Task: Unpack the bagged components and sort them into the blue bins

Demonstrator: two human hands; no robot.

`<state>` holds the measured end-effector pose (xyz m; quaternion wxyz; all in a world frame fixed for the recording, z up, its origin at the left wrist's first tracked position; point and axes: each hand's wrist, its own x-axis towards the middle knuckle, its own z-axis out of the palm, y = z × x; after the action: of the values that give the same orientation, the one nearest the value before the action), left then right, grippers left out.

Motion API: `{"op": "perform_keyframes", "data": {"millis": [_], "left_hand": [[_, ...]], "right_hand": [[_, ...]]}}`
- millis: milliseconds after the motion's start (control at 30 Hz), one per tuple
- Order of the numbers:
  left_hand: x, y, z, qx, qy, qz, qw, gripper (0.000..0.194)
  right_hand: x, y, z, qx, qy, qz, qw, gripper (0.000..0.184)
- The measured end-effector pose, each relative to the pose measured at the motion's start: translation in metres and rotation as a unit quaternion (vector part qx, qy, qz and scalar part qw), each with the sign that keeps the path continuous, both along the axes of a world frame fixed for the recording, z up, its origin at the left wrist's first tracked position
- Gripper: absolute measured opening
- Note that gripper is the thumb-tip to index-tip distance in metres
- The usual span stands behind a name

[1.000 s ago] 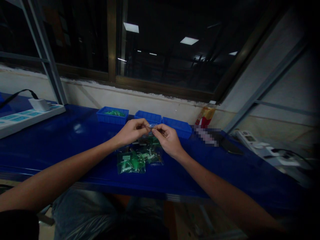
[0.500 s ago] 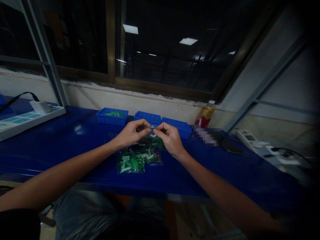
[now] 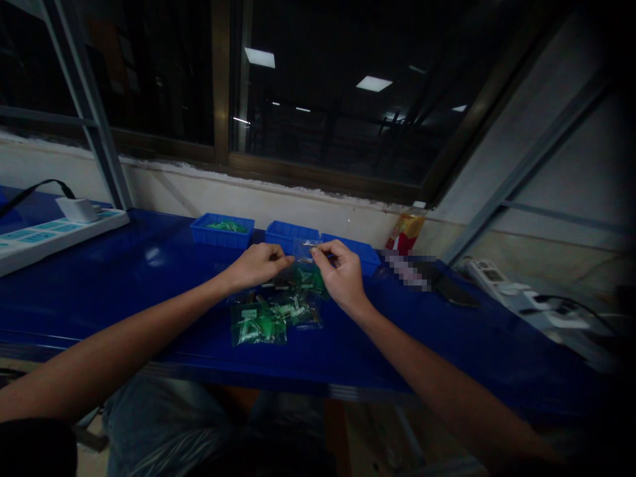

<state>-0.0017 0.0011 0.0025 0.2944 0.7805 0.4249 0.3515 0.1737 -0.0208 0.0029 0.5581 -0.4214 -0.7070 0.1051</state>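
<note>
In the head view my right hand [image 3: 341,270] pinches the edge of a small clear plastic bag [image 3: 304,250] between thumb and forefinger. Something small and pale lies inside the bag, too dim to name. My left hand [image 3: 261,265] is just left of the bag, its thumb and fingers pressed together; what they hold, if anything, is hidden. Below both hands lies a pile of small clear bags with green contents and small metal pieces [image 3: 259,323] on the blue table [image 3: 163,301].
Three blue bins stand along the wall: one with green pieces [image 3: 222,238], one in the middle [image 3: 285,232], one at right [image 3: 365,252]. A white power strip [image 3: 64,232] is at left. A red and gold packet [image 3: 405,233] and dark phone-like slab [image 3: 457,291] lie right.
My hands have drawn slightly apart; before, their fingertips met at the small bag. The bag now shows upright at my right fingertips, a little higher. The pile on the table stays put.
</note>
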Motion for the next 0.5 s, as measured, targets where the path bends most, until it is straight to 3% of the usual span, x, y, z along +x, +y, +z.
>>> {"op": "perform_keyframes", "data": {"millis": [100, 233, 333, 500], "left_hand": [[0.0002, 0.0, 0.0011, -0.108, -0.046, -0.012, 0.993, 0.04], [0.0026, -0.0064, 0.0066, -0.25, -0.206, -0.094, 0.941, 0.047], [0.004, -0.0093, 0.0076, -0.263, -0.245, -0.11, 0.927, 0.039], [0.0053, -0.0059, 0.0028, -0.205, -0.256, -0.068, 0.942, 0.014]], "right_hand": [[0.0036, 0.0025, 0.0007, 0.056, -0.028, -0.046, 0.997, 0.013], [0.0024, 0.0008, -0.0022, 0.123, -0.102, -0.041, 0.986, 0.012], [-0.0009, -0.0024, -0.0047, 0.163, -0.186, -0.015, 0.969, 0.016], [-0.0019, -0.0047, -0.0044, 0.16, -0.275, -0.003, 0.948, 0.021]]}}
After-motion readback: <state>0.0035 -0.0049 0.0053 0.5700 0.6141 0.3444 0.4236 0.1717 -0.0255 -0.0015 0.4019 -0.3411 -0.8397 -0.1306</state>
